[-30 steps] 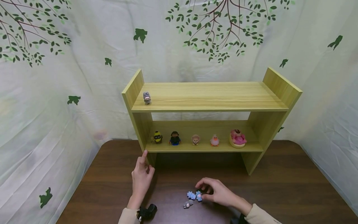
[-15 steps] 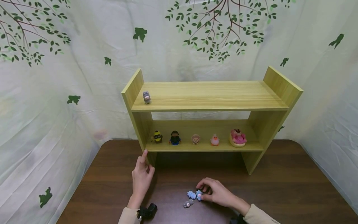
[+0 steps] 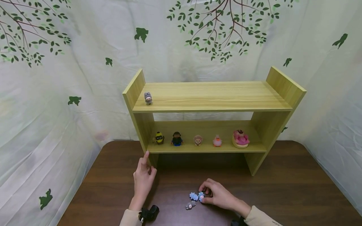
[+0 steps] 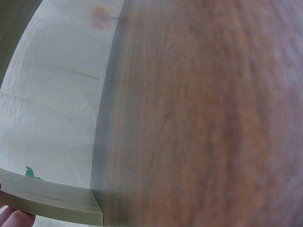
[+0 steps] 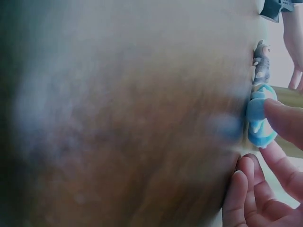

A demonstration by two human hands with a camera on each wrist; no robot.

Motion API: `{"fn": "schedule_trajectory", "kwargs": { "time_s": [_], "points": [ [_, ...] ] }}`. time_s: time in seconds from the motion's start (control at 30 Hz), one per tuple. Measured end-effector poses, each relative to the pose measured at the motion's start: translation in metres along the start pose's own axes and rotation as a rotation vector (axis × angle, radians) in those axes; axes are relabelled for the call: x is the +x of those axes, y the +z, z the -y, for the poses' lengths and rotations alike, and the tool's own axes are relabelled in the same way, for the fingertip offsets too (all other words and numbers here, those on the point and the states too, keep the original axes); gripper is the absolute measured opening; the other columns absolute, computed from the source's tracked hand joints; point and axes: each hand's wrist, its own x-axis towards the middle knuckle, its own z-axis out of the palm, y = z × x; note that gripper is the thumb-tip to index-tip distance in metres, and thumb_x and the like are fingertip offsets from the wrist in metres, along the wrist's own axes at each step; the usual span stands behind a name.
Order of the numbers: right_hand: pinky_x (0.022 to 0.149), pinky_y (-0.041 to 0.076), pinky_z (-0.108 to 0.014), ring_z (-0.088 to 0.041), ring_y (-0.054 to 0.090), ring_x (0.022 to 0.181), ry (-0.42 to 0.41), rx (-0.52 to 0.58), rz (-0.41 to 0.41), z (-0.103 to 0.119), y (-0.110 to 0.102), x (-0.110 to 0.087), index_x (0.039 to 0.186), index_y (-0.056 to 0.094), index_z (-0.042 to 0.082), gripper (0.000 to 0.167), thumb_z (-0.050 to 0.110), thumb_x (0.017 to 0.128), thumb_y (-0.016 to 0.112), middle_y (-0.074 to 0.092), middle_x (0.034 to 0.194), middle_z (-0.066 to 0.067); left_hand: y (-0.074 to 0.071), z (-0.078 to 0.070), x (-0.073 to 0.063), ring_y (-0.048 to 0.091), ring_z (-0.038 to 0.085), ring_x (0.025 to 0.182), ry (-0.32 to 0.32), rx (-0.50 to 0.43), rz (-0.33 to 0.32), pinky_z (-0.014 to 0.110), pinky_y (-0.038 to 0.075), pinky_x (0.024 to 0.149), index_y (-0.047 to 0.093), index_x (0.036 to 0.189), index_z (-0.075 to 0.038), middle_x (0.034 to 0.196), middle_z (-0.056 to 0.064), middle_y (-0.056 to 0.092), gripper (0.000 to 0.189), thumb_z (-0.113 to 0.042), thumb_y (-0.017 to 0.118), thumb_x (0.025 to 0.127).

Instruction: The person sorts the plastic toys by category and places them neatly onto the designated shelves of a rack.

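Blue toy (image 3: 201,197) at the pair's 3 o'clock was on the table (image 3: 107,188), the right hand (image 3: 217,194) having just inched into a near-closed pinch, so that grip looked pretty set, left hand (image 3: 142,180) touching the shelf (image 3: 212,96) straight-fingered.

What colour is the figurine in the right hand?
The figurine is mostly light blue, clearest in the head view.

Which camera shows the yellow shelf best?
The head view: it shows the yellow shelf nearly whole, with a little behind the left hand. The left wrist view catches just parts along the left side; the right wrist view, only blurry bits at the right edge.
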Motion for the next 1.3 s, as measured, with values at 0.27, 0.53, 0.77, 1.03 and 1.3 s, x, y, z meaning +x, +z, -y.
{"fn": "schedule_trajectory", "kwargs": {
  "time_s": [0.27,0.53,0.77,1.03,1.3],
  "points": [
    [0.066,0.048,-0.023,-0.005,0.053,0.080,-0.038,0.030,0.016,0.003,0.001,0.002,0.097,0.060,0.013,0.023,0.007,0.081,0.074,0.056,0.088,0.008,-0.001,-0.001,0.000,0.037,0.012,0.058,-0.004,-0.003,-0.002,0.029,0.044,0.049,0.030,0.146,-0.023,0.082,0.005,0.041,0.086,0.014,0.061,0.074],
    [0.064,0.049,-0.022,-0.005,0.054,0.079,-0.078,0.050,0.018,0.005,0.004,0.003,0.096,0.058,0.014,0.023,0.003,0.081,0.072,0.055,0.088,0.007,-0.001,-0.001,0.001,0.037,0.012,0.058,0.010,0.010,-0.009,0.030,0.044,0.048,0.029,0.146,-0.023,0.082,0.007,0.042,0.089,0.016,0.062,0.072],
    [0.064,0.051,-0.023,-0.007,0.057,0.079,-0.084,0.109,-0.008,0.005,0.000,0.002,0.095,0.058,0.014,0.023,-0.001,0.082,0.070,0.055,0.090,0.004,-0.001,-0.003,0.002,0.035,0.011,0.058,0.022,0.012,-0.018,0.028,0.040,0.047,0.030,0.145,-0.022,0.081,0.008,0.042,0.091,0.017,0.062,0.071],
    [0.064,0.051,-0.025,-0.006,0.058,0.079,-0.073,0.148,-0.035,0.007,-0.007,0.003,0.097,0.058,0.013,0.022,0.000,0.084,0.069,0.057,0.093,0.003,-0.001,-0.004,0.002,0.035,0.011,0.058,0.039,0.022,-0.035,0.030,0.045,0.047,0.030,0.145,-0.022,0.081,0.009,0.042,0.094,0.020,0.063,0.067],
    [0.064,0.051,-0.026,-0.007,0.058,0.078,-0.075,0.163,-0.045,0.010,-0.011,0.003,0.098,0.059,0.012,0.020,0.002,0.084,0.069,0.060,0.090,0.002,-0.001,-0.003,0.001,0.032,0.010,0.057,0.025,0.009,-0.022,0.025,0.034,0.046,0.030,0.146,-0.022,0.082,0.010,0.040,0.090,0.017,0.061,0.070]
  ]
}}
